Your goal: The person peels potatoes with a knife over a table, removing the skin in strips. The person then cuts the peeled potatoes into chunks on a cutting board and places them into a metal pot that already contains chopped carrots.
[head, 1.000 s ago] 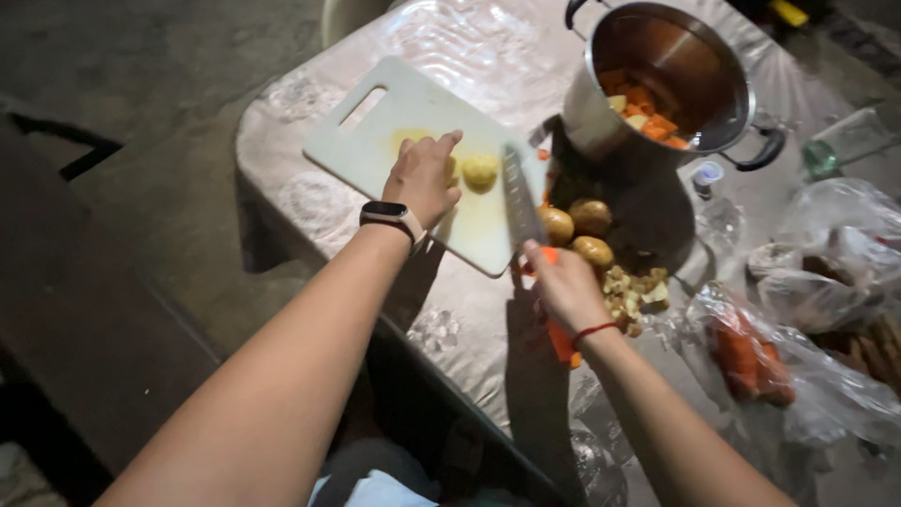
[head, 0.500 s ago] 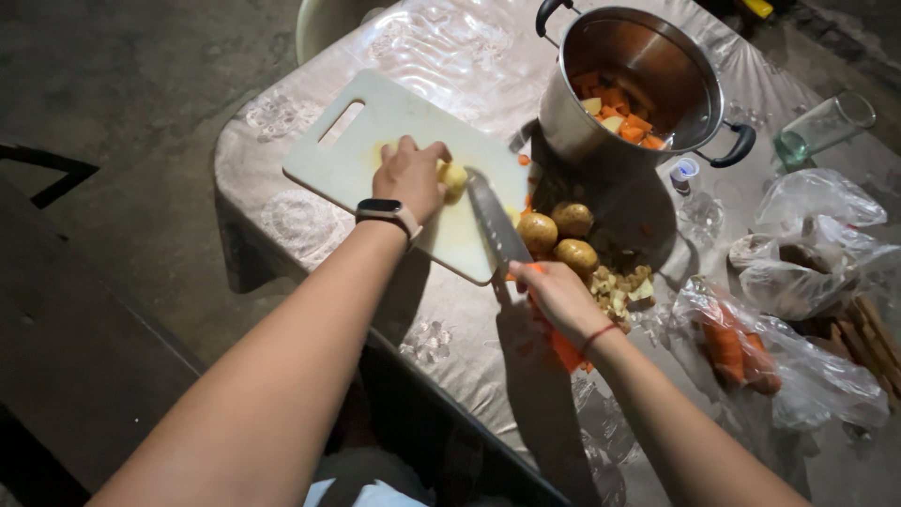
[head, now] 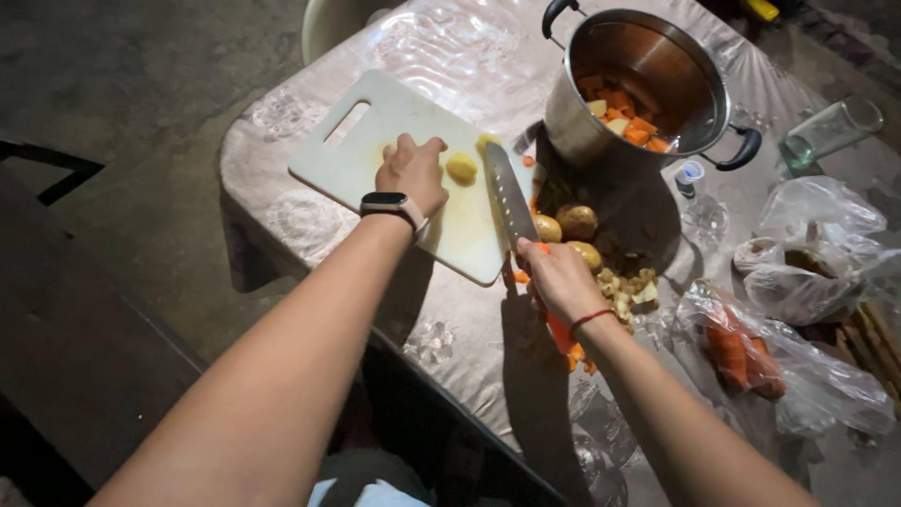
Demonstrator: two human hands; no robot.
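Left hand (head: 413, 174) curled shut on white cutting board (head: 404, 160), fingertips against peeled potato piece (head: 461, 168) at 3 o'clock; right hand (head: 556, 279) clamped around orange-handled knife (head: 510, 195), blade pointing 12 o'clock just beside that piece; steel pot (head: 648, 89) on counter (head: 469, 329) at 1 o'clock

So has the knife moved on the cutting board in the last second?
Yes. The knife slid from the cutting board's near right edge farther onto it, toward the pot, and its tip now lies beside the potato piece.
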